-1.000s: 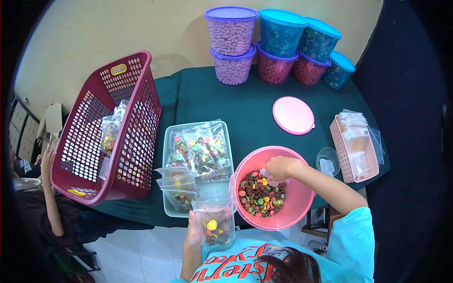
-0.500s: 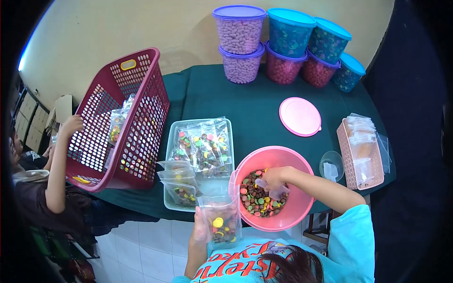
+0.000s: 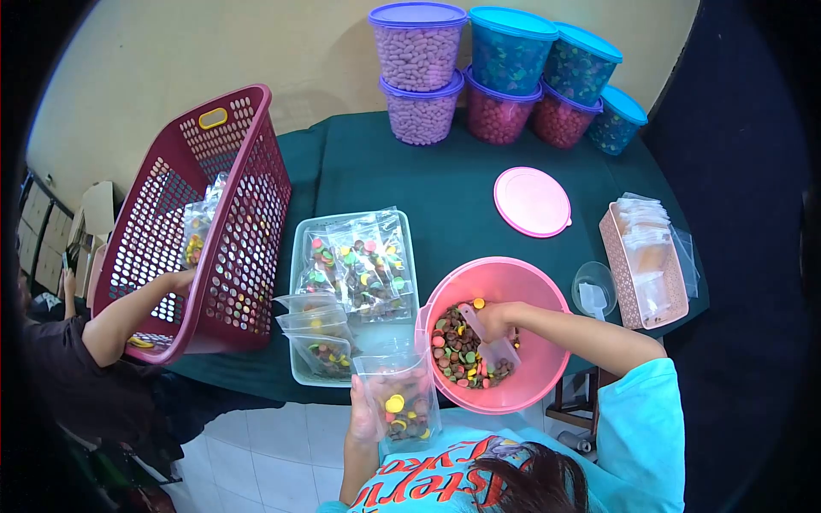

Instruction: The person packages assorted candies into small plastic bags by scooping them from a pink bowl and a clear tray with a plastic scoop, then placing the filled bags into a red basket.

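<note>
My left hand (image 3: 363, 412) is wrapped round the side of a clear plastic pouch (image 3: 402, 385), held upright and partly filled with brown, yellow and pink candies. Inside the pink bucket (image 3: 543, 303), my right hand (image 3: 496, 321) grips a clear plastic scoop (image 3: 499, 354) by its handle. The scoop lies low among the colourful button-like candies (image 3: 453, 349); how much it carries is hard to make out. Beside the pouch, a pale green tray (image 3: 409, 256) bears filled flat pouches (image 3: 368, 274) and several standing pouches (image 3: 321, 338).
A maroon laundry basket (image 3: 244, 184) with some filled pouches stands at left; another person's arm (image 3: 128, 321) reaches into it. Lidded candy tubs (image 3: 419, 60) line the wall. A pink lid (image 3: 532, 203), a small clear bowl (image 3: 593, 291) and a pink box of pouches (image 3: 637, 295) lie right.
My right hand has shifted the scoop slightly down in the candies. The other person's hand has moved from the basket's outer edge down into the basket. The view has shifted a little.
</note>
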Motion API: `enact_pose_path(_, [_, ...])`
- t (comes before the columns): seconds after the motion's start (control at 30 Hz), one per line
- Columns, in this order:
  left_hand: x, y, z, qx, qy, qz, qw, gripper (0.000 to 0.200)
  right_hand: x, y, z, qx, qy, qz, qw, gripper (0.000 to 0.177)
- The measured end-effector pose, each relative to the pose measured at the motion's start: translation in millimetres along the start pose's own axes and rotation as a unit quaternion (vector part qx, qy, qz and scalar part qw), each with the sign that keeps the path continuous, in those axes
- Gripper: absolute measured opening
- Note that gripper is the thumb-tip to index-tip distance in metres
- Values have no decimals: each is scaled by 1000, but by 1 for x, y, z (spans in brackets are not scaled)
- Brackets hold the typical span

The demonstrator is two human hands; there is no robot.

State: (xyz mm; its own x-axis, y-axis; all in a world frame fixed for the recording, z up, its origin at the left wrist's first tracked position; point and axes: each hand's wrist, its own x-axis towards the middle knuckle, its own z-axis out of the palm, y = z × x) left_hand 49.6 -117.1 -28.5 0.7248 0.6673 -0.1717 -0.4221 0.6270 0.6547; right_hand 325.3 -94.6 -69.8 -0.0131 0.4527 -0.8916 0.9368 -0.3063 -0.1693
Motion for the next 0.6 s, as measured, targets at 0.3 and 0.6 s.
enact_pose_path(0.3, [10,24,8,26,27,8,999,73,-75,-20,-19,292,-81,-151,941,33])
enact_pose_path(0.6, [25,39,1,-15,-20,-30,999,70,-114,3,-16,508,48,-219,832,36])
